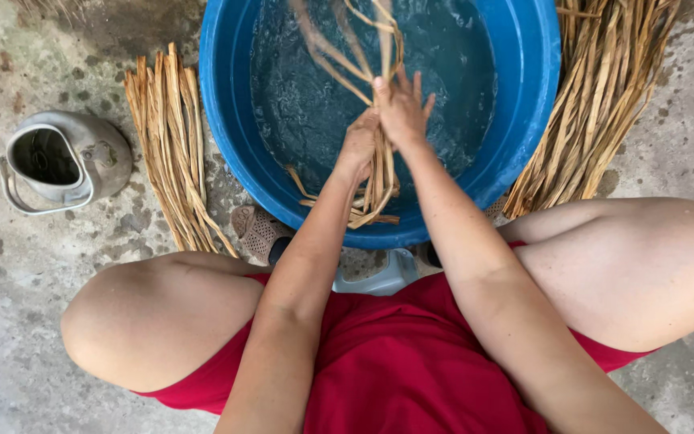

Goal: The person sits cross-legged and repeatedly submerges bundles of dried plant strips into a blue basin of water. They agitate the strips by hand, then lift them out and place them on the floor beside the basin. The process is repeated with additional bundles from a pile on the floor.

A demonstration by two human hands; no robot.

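floor (pixel 26 265): rough grey concrete, stained and blotchy, everything sits right on it

tub (pixel 226 120): big round blue plastic basin straight ahead of the knees, water inside looks dark and rippled

big dry pile (pixel 604 96): thick heap of tan straw-like strips lying on the floor, touching the tub's outer wall on the right side of the view

small dry pile (pixel 172 145): flatter bunch of the same strips on the other side of the tub, just beside its wall, between tub and kettle

kettle (pixel 70 161): dull metal one, lid off or open so you see down inside, handle pointing away from the tub, well apart from the hands

wet strips (pixel 379 173): the bundle being handled; lower ends hang over the near rim of the tub, upper ends fan out into the water

left hand (pixel 359 145): closed in a fist round the middle of the wet strips, over the water near the tub's front edge

right hand (pixel 402 108): just above the left and touching it, fingers spread fairly wide and loose, palm pressed on the strips rather than clamped round them

sandal (pixel 257 229): perforated beige one tucked under the tub's near edge
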